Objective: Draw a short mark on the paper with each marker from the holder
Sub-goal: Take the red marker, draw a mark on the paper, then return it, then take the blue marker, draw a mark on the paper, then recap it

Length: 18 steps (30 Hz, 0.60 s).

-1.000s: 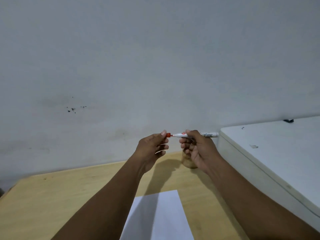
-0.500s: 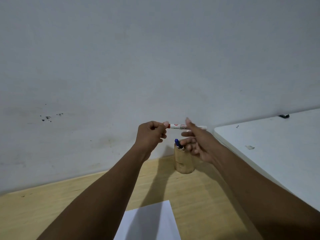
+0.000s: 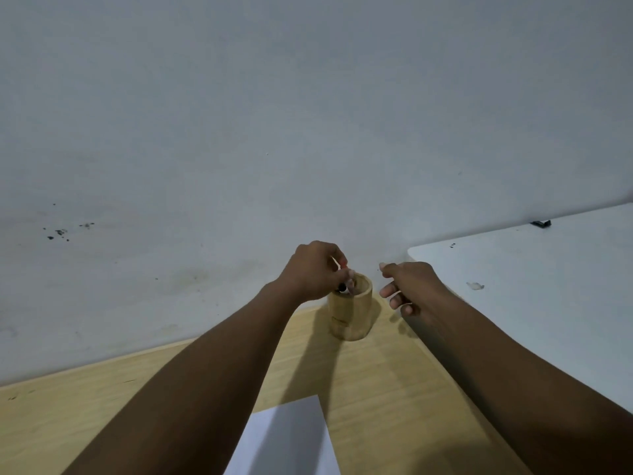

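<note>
Left hand (image 3: 317,270) pinches a slim marker (image 3: 346,269) at the cylindrical bamboo holder's (image 3: 351,311) ten o'clock rim; right hand (image 3: 409,286) hangs loose, empty, above the woodgrain counter (image 3: 383,389).

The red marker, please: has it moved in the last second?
Yes. The left hand has carried the red marker down from mid-air into the wooden holder; the right hand let go.

The wooden holder (image 3: 351,311), a short round cup, stands upright on the tan desk close to the wall. A marker (image 3: 346,276) with a red tip leans inside its left rim beside a dark cap, mostly hidden. The white paper (image 3: 291,440) lies flat nearer the person, well apart from the holder
</note>
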Available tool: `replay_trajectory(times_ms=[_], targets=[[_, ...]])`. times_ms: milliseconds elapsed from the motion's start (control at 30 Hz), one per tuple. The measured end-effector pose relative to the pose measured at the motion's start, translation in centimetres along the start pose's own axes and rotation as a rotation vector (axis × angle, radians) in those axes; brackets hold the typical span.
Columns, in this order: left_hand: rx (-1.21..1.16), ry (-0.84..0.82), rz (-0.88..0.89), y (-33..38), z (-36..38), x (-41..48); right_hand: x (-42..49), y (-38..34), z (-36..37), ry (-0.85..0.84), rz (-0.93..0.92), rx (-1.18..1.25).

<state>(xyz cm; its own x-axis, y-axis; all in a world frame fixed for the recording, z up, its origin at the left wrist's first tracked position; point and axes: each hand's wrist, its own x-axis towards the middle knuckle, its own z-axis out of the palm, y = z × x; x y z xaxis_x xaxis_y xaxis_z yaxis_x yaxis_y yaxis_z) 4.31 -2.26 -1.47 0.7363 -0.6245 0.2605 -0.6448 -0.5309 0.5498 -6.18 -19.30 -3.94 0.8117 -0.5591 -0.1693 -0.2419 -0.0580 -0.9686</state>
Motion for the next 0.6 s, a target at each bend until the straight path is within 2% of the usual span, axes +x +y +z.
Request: replay_trajectory(times_ms=[367,600], targets=[[-0.028,-0.1,-0.03,-1.3,-0.4,-1.2,-2.1,1.2,2.4,-0.099,0.013,-0.035],[-0.017,0.156,-0.026,-0.1,-0.9,-2.5,-4.8,0.3,3.9,-0.16,0.014,0.013]])
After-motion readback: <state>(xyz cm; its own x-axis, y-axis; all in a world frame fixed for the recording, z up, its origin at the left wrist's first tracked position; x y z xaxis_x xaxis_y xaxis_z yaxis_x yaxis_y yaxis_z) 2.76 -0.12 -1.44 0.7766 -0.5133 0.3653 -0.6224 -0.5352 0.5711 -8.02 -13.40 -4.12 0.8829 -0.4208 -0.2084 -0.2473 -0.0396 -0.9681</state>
